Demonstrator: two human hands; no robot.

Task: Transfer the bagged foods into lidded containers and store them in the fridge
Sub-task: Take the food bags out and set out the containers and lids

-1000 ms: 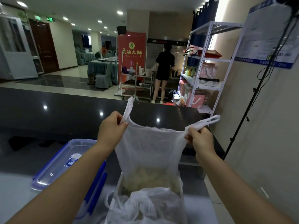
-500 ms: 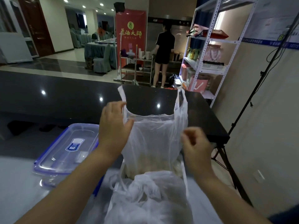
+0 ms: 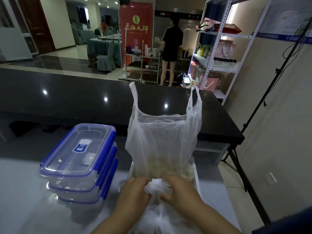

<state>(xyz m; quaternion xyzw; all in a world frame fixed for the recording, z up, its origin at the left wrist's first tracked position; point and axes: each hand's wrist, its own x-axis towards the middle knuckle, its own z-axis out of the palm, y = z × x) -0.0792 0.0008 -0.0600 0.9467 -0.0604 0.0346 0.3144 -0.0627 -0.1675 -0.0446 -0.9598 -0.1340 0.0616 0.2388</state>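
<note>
A thin white plastic bag (image 3: 162, 139) stands upright and open in a clear container (image 3: 195, 176), with pale food showing low inside it. In front of it lies a second, knotted plastic bag (image 3: 160, 217). My left hand (image 3: 133, 191) and my right hand (image 3: 179, 188) both pinch the crumpled white knot (image 3: 157, 187) of that nearer bag, fingers curled around it from either side. To the left, three clear lidded containers (image 3: 79, 154) with blue clips sit stacked on the white table.
A white table (image 3: 25, 191) holds everything. Behind it runs a dark glossy counter (image 3: 84, 97). A white metal shelf rack (image 3: 219, 48) and a black tripod stand (image 3: 270, 92) are at the right. A person stands at a cart farther back.
Both hands let go of the upright bag's handles and dropped down to the knot of the nearer bag. The view tilted down, showing the whole container stack.
</note>
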